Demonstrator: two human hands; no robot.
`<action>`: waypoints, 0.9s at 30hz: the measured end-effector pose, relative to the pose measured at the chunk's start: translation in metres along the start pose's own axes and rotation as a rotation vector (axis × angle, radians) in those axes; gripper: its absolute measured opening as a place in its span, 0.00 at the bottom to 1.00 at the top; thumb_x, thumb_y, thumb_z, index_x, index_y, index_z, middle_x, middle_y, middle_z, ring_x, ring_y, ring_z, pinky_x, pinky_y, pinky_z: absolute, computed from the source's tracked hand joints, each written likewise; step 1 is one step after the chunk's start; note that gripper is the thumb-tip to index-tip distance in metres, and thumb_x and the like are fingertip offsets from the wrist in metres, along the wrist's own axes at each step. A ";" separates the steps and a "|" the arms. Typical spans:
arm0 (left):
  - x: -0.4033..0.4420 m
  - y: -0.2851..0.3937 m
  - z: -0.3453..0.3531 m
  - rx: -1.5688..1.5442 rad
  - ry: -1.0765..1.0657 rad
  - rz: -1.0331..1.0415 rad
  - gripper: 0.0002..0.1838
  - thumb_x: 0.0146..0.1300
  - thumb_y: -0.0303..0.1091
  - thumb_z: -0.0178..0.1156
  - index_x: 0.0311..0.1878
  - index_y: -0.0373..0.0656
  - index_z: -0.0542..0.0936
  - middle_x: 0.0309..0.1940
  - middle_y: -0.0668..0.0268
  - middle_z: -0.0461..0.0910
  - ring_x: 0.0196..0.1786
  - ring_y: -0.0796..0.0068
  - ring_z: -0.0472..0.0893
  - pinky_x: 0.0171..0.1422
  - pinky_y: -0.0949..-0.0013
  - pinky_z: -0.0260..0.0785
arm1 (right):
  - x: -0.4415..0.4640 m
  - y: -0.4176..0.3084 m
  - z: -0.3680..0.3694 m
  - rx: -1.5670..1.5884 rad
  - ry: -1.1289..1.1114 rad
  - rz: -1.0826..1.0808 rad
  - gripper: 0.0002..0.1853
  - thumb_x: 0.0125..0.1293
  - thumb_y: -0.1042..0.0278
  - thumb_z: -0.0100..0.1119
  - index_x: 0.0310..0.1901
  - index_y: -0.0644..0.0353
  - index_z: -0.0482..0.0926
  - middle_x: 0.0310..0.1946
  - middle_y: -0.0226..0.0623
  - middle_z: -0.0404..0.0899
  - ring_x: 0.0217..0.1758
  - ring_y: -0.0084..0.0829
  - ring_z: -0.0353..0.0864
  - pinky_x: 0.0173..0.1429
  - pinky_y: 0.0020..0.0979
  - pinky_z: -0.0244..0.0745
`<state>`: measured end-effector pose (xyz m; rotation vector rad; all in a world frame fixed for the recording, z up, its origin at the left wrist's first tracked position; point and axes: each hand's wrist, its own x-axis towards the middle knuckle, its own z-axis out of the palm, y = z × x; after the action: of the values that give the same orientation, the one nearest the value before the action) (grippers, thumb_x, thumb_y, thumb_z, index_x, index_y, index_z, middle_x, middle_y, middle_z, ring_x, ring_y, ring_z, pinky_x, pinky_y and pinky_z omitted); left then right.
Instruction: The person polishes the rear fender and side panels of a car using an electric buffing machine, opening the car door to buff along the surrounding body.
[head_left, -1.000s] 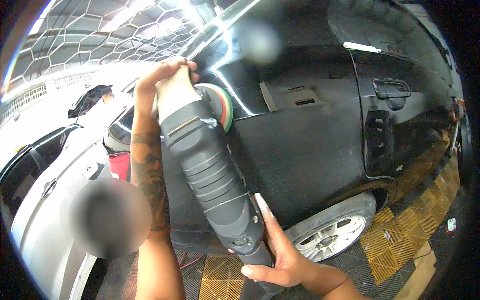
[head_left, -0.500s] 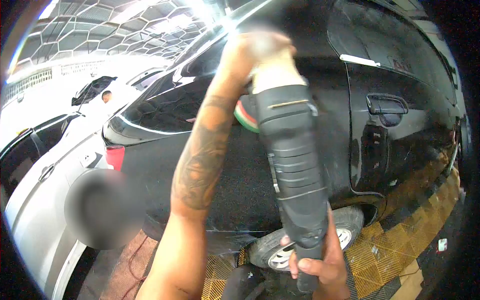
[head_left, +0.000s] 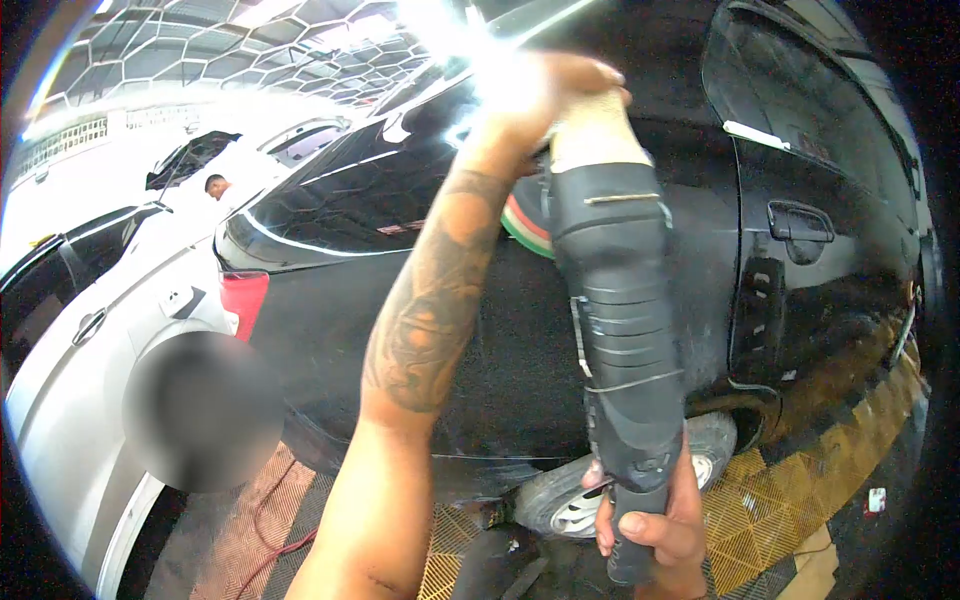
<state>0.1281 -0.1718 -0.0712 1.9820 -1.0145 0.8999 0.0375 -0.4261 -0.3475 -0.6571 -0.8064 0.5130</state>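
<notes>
A black car polisher (head_left: 625,300) runs from the lower middle of the view up to the car's rear side panel. My left hand (head_left: 545,95), at the end of a tattooed forearm, is closed over its cream-coloured head. Bright glare washes out part of that hand. My right hand (head_left: 660,530) wraps round the rear handle, thumb on top. A round polishing pad (head_left: 528,225) with green, white and red edges shows left of the tool's head, against or very near the black car (head_left: 430,310). The tool hides most of the pad.
The rear wheel (head_left: 570,500) is low in front of me, above yellow and black floor tiles (head_left: 760,510). A red cord (head_left: 265,520) lies on the floor at left. A silver car (head_left: 150,290) stands close on the left, with a person (head_left: 216,187) beyond it.
The polisher and both hands appear further right in the view. The black car has shifted right by a similar amount, so the tool's place on the panel looks much the same.
</notes>
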 end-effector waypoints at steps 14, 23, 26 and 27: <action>-0.125 0.087 -0.145 -0.032 0.361 -0.249 0.21 0.66 0.31 0.53 0.56 0.25 0.74 0.49 0.45 0.81 0.49 0.53 0.84 0.51 0.58 0.83 | 0.057 0.093 0.084 -0.200 -0.474 -0.076 0.59 0.63 0.65 0.67 0.77 0.67 0.26 0.78 0.55 0.34 0.79 0.40 0.34 0.77 0.37 0.33; -0.134 0.100 -0.143 -0.129 0.396 -0.213 0.20 0.66 0.32 0.54 0.56 0.28 0.74 0.48 0.46 0.81 0.47 0.55 0.84 0.47 0.60 0.84 | 0.068 0.102 0.082 -0.265 -0.552 -0.174 0.60 0.63 0.62 0.68 0.77 0.71 0.26 0.80 0.56 0.26 0.84 0.43 0.26 0.82 0.39 0.25; -0.118 0.090 -0.142 -0.126 0.398 -0.318 0.19 0.66 0.31 0.54 0.55 0.27 0.75 0.48 0.46 0.81 0.47 0.55 0.84 0.48 0.58 0.84 | 0.062 0.087 0.071 -0.294 -0.533 -0.153 0.60 0.64 0.62 0.68 0.76 0.72 0.26 0.80 0.57 0.26 0.84 0.43 0.26 0.82 0.39 0.25; -0.111 0.089 -0.135 -0.272 0.342 -0.342 0.19 0.65 0.31 0.54 0.55 0.27 0.75 0.48 0.46 0.81 0.47 0.55 0.84 0.48 0.58 0.83 | 0.058 0.080 0.067 -0.252 -0.515 -0.112 0.60 0.64 0.62 0.68 0.76 0.73 0.26 0.80 0.57 0.27 0.84 0.43 0.27 0.82 0.40 0.26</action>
<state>-0.0315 -0.0582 -0.0705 1.6358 -0.5498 0.8236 0.0055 -0.3111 -0.3405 -0.7155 -1.4022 0.4885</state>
